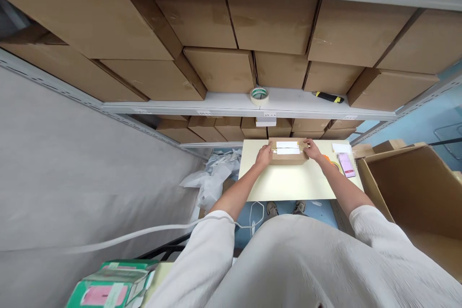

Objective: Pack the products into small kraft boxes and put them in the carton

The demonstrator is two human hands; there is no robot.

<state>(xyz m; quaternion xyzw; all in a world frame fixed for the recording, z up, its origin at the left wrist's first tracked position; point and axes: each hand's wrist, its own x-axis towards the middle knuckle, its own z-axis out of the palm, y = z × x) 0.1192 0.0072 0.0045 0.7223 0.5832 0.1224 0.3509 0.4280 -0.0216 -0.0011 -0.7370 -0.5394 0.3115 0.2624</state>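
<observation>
A small brown cardboard box (288, 159) sits on a pale yellow table (277, 185) in front of me. Two white labels (288, 147) lie on its top, one above the other, with yellowish tape at both ends. My left hand (264, 155) grips the box's left end, fingers closed against its edge. At the right end my right hand (311, 149) is closed on the box's corner, fingers bent over the top edge. Under my right forearm, a roll of yellow and orange tape (336, 165) is partly hidden.
A phone (347, 165) lies on the table's right side. Shelves ahead hold several cardboard boxes (218, 74), a tape roll (259, 96) and a utility knife (328, 97). A large open carton (418, 187) stands right, plastic bags (212, 180) left. A white cable (151, 232) crosses my left arm.
</observation>
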